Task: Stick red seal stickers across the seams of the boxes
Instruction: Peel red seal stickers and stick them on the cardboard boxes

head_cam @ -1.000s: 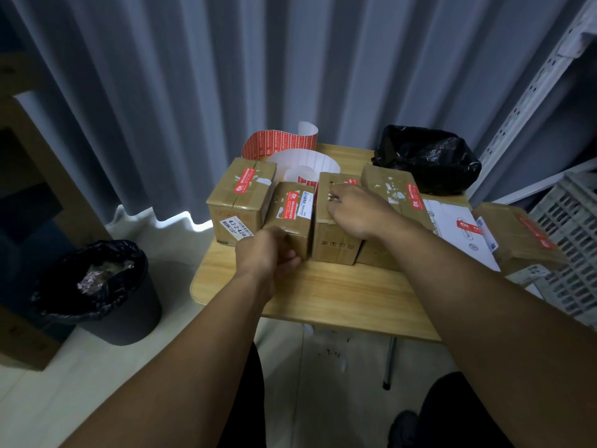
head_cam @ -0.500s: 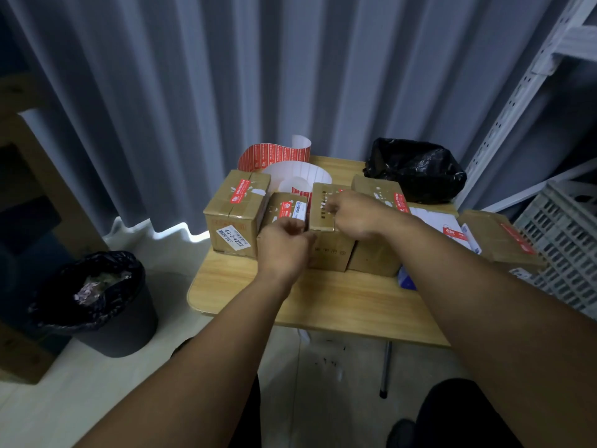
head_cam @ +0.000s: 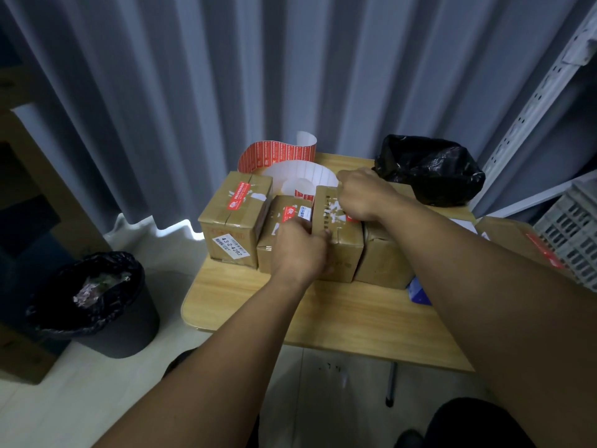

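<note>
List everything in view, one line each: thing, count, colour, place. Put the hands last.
cardboard boxes: five, brown; four in a row on the table, one at far right.
red seal stickers: at least three, red, on box tops.
sticker strip: one, red on white backing, curled behind the boxes.
table: one, light wood, centre.
plastic bag: one, black, table's back right.
bin: one, dark, black liner, floor left.
curtain: grey, behind.
crate: one, pale grey, right edge.
left hand: grips third box at its near edge.
right hand: fingers curled on that box's top.
</note>
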A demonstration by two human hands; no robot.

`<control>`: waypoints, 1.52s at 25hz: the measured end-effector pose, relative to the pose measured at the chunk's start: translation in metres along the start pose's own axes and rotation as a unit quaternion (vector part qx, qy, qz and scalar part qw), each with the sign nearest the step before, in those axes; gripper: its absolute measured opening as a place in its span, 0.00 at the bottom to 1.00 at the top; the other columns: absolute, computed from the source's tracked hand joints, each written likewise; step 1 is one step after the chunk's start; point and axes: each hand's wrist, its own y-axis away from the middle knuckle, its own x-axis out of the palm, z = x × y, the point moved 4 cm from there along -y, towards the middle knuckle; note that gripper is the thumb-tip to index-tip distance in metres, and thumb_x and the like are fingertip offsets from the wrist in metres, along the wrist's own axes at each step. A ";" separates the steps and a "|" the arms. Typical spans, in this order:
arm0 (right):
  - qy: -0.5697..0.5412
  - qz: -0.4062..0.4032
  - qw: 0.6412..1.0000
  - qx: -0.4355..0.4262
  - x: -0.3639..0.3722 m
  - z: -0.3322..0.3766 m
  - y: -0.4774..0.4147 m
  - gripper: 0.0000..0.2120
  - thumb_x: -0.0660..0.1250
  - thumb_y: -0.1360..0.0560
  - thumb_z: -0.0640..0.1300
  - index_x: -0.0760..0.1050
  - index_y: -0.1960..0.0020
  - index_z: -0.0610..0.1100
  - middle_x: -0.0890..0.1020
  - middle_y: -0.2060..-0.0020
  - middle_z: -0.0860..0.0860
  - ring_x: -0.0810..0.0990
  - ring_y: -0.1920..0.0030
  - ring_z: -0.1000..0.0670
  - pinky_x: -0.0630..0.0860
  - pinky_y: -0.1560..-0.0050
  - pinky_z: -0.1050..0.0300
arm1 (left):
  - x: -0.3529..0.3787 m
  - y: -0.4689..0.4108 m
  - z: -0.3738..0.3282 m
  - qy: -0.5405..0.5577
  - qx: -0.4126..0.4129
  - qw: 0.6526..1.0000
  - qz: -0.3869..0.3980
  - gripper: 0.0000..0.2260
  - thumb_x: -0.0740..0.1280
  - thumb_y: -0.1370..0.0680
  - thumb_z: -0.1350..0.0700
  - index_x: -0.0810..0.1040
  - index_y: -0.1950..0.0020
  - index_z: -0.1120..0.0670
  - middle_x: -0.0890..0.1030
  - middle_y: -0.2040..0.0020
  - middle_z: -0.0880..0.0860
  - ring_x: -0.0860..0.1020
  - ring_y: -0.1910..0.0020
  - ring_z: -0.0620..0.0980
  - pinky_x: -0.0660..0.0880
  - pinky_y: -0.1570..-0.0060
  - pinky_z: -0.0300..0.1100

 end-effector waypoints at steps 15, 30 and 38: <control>-0.140 -0.046 0.989 0.011 -0.053 0.012 0.041 0.17 0.56 0.24 0.33 0.81 0.44 0.39 0.84 0.49 0.43 0.81 0.47 0.42 0.79 0.42 0.47 | -0.021 0.055 -0.018 0.137 -0.026 0.989 0.037 0.06 0.64 0.23 0.65 0.74 0.47 0.62 0.82 0.49 0.69 0.84 0.62 0.64 0.84 0.64 0.57; -0.161 -0.090 0.983 0.005 -0.108 0.008 0.117 0.10 0.63 0.25 0.35 0.83 0.53 0.42 0.84 0.56 0.45 0.82 0.51 0.45 0.79 0.52 0.53 | -0.063 0.099 -0.060 0.039 0.074 0.996 -0.025 0.05 0.65 0.24 0.60 0.80 0.54 0.61 0.81 0.64 0.62 0.80 0.73 0.58 0.82 0.66 0.53; -0.219 0.021 0.974 0.061 -0.071 -0.023 0.161 0.09 0.69 0.23 0.40 0.78 0.49 0.33 0.85 0.57 0.37 0.86 0.56 0.37 0.84 0.55 0.38 | -0.052 0.104 -0.049 -0.021 0.077 0.997 -0.007 0.10 0.66 0.33 0.52 0.82 0.58 0.55 0.84 0.57 0.56 0.83 0.54 0.59 0.80 0.46 0.61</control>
